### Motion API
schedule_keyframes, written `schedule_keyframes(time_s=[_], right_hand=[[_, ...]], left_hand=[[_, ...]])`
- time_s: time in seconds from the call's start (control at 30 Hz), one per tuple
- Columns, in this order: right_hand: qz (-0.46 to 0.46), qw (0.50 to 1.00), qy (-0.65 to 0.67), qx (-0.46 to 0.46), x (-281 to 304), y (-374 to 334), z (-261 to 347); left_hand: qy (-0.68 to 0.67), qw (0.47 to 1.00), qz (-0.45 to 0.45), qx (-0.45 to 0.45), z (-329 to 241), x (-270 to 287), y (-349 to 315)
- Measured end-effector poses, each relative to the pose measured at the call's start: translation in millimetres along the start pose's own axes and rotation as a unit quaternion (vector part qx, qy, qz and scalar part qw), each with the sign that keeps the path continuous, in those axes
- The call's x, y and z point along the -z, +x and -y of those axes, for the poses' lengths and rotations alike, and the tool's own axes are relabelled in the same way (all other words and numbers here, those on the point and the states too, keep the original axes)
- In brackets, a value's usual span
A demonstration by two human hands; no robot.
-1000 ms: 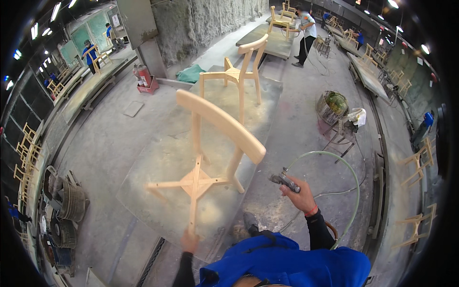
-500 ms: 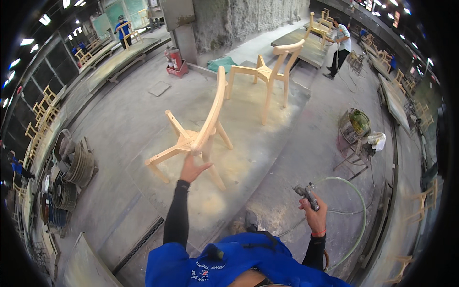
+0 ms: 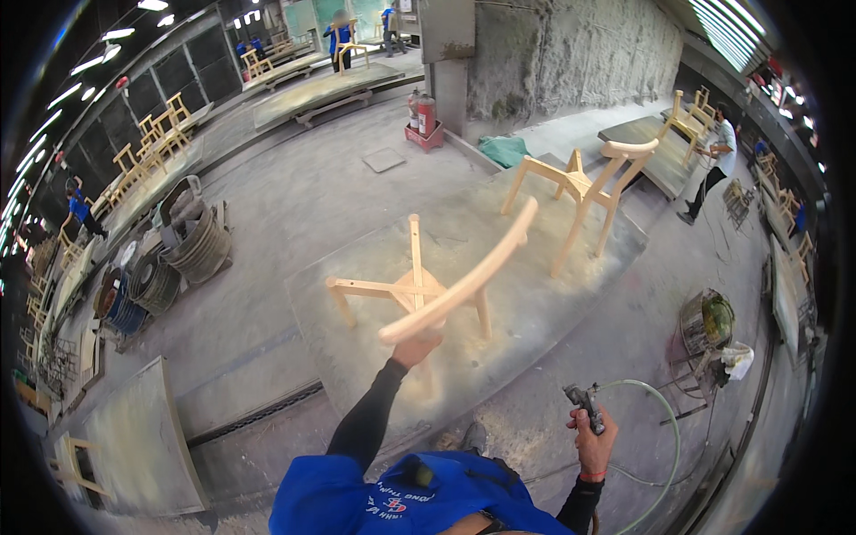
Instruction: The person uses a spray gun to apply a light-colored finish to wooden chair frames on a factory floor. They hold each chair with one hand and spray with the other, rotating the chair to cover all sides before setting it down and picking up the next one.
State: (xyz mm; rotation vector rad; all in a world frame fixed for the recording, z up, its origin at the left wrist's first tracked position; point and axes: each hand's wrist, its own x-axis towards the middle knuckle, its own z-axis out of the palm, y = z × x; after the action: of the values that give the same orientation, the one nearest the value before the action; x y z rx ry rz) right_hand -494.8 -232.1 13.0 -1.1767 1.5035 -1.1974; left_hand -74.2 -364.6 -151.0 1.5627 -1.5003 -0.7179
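Note:
My left hand (image 3: 415, 349) grips a pale wooden chair frame (image 3: 473, 281) close under the near end of its curved back rail, which hides most of the fingers. The frame has a cross-shaped support in place of a seat panel, and its back rail slants up to the right. In my right hand (image 3: 595, 443) is a dark metal spray gun (image 3: 584, 403), held apart from the chair, with a pale green hose (image 3: 675, 419) looping from it. A second similar chair frame (image 3: 581, 185) stands further off to the right on the same dusty low platform (image 3: 357, 259).
At right, a stained bucket (image 3: 707, 319) sits on a stand. Several worn tubs (image 3: 196, 245) stand at left. Red fire extinguishers (image 3: 426, 116) stand beyond the platform. A co-worker (image 3: 716, 160) is at another table at far right; more chairs line the left side.
The chair at my left hand has turned clockwise, its back rail swinging from nearly upright to slanting right. My view has shifted left. The spray gun stays in my right hand.

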Motion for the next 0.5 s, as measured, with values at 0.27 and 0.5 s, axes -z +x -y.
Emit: schedule_keyframes(time_s=[0.27, 0.5], right_hand=[[0.067, 0.998, 0.007, 0.003, -23.1, 28.0, 16.3], [0.214, 0.977, 0.013, -0.004, -19.4, 43.2, 32.5]], left_hand=[[-0.086, 0.952, -0.294, 0.025, -2.1, -2.5, -110.1], [-0.133, 0.951, -0.278, 0.042, -58.6, 48.2, -73.0]])
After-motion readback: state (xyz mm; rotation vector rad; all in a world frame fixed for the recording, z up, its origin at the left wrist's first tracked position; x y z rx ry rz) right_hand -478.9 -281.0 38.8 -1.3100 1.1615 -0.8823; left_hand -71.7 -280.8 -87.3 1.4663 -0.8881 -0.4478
